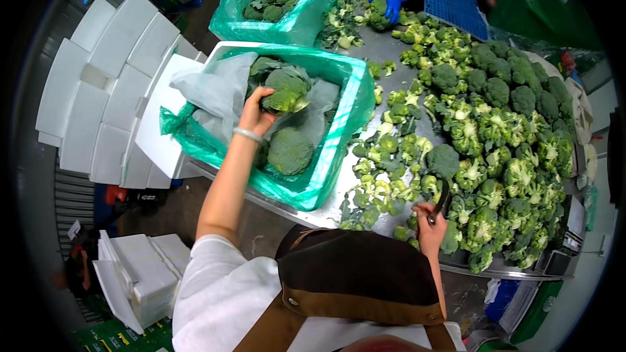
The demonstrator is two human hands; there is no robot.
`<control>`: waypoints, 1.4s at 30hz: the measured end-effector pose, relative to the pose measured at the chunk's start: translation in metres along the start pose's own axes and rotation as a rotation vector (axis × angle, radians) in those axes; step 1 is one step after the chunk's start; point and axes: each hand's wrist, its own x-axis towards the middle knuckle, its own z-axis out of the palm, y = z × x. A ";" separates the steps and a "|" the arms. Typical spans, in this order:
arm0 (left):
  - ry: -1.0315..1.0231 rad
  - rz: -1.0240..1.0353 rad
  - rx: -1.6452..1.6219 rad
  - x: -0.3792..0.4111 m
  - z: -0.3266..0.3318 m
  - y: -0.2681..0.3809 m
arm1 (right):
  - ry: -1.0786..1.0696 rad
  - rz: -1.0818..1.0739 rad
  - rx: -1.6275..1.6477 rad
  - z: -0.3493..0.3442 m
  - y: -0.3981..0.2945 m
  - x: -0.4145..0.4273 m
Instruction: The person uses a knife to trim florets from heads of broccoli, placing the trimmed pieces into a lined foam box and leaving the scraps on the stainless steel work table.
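My left hand [258,110] grips a broccoli head [287,89] over a white foam box lined with green plastic film [359,78]. Below it in the box sits another broccoli head [291,151], beside crumpled translucent wrapping [215,89]. In my right hand [430,230] is a knife with a dark curved blade [444,195], held over the metal table [384,78]. Just beyond the blade lies a broccoli head [442,161]. Cut florets and trimmings [386,156] are spread between the box and the knife.
Broccoli heads are heaped [508,171] on the table's right. A co-worker's blue-gloved hands [391,2] hold broccoli across the table. Another lined box [274,32] with broccoli stands behind mine. White foam boxes [117,88] are stacked at left, with more [146,269] on the lower left.
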 end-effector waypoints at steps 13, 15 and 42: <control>-0.199 0.077 -0.039 -0.134 0.124 -0.086 | -0.387 0.050 0.424 0.110 -0.091 0.055; -0.126 0.131 0.323 -0.135 0.121 -0.080 | -0.244 -0.009 0.326 0.091 -0.079 0.056; 0.060 -0.365 0.396 -0.178 0.150 -0.127 | -0.246 -0.683 -1.147 0.037 -0.031 0.018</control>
